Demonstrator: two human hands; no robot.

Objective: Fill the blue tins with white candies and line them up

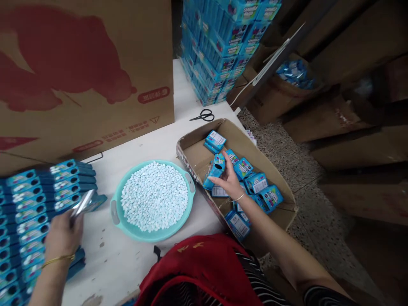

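My right hand (230, 180) is closed around a small blue candy box (217, 165), above other blue boxes (257, 182) in an open carton (194, 151). The dark opening in the held box's end faces up. Over on the left, my left hand (65, 231) grips a shiny metal scoop-like tool (84, 202), partly hidden by the fingers. It is over rows of upright blue boxes (32, 208) with round holes in their tops; white pieces show beside many of the holes. Between my hands stands a turquoise basin (126, 229) filled with small white candies (155, 195).
Black scissors (204, 115) lie behind the carton. A tall stack of wrapped blue boxes (219, 46) stands at the table's back edge. A large brown carton (153, 55) blocks the back left. More cartons (338, 114) stand on the floor to the right.
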